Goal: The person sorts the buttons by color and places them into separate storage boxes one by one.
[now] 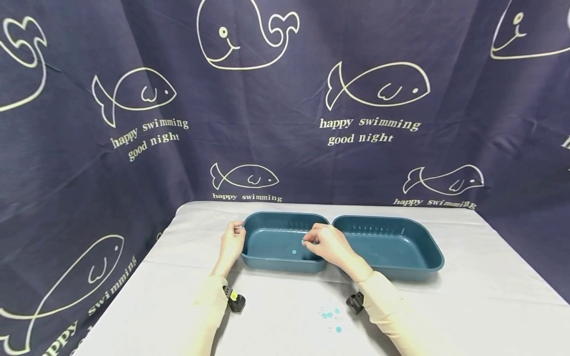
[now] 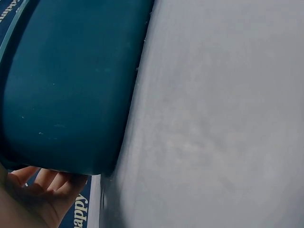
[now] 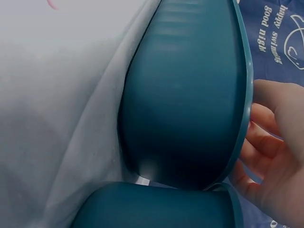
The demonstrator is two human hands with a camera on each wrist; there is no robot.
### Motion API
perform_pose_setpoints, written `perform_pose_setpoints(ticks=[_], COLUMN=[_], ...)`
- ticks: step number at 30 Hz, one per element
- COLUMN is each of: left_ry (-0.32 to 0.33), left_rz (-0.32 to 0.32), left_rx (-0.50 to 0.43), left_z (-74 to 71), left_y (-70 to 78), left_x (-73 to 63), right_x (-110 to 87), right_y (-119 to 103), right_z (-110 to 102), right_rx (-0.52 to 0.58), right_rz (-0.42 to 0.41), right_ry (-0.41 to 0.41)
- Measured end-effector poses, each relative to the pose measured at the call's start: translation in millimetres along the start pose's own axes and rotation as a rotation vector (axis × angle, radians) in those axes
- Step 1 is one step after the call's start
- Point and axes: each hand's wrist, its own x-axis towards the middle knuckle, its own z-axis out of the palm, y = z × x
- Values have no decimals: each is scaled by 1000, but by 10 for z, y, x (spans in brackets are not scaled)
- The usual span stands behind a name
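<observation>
My left hand [image 1: 232,243] grips the left end of a dark teal plastic tub [image 1: 285,265]; its fingers [image 2: 59,187] lie along the outside of the end wall in the left wrist view. Over the right part of this tub, my right hand [image 1: 329,243] has thumb and fingertips brought together, pinching a tiny pale-blue piece [image 1: 304,241]. A small round light-blue button [image 1: 294,252] lies on the tub's floor, with tinier specks near it. In the right wrist view, the right hand's fingers [image 3: 266,140] show beyond the tub's rim, and what they pinch is hidden.
A second, similar teal tub [image 1: 387,247] stands close against the first on the right. Several light-blue buttons [image 1: 329,315] and clear ones lie scattered on the white tablecloth [image 1: 276,316] between the forearms. A dark blue curtain [image 1: 294,148] hangs behind the table.
</observation>
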Motion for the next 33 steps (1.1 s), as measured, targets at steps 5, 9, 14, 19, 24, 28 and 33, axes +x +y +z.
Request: perform_pose_setpoints(ticks=[5, 9, 14, 19, 24, 28, 33], left_ry=[1, 2, 0, -1, 14, 20, 18], left_rz=[5, 1, 2, -3, 5, 19, 11], left_rx=[3, 0, 9, 11, 13, 14, 7], left_z=[9, 7, 2, -2, -1, 7, -3], left_y=[-11, -11, -6, 4, 2, -4, 6], left_x=[3, 4, 17, 7, -6, -6, -4], right_x=[32, 57, 85, 91, 112, 139, 168], right_y=[9, 21, 34, 41, 45, 47, 50], right_z=[28, 62, 94, 113, 135, 156, 180], right_rx=[-12, -18, -24, -30, -25, -20, -21], right_rz=[-4, 1, 8, 25, 46, 63, 72], right_ry=[2, 6, 13, -3, -24, -25, -26])
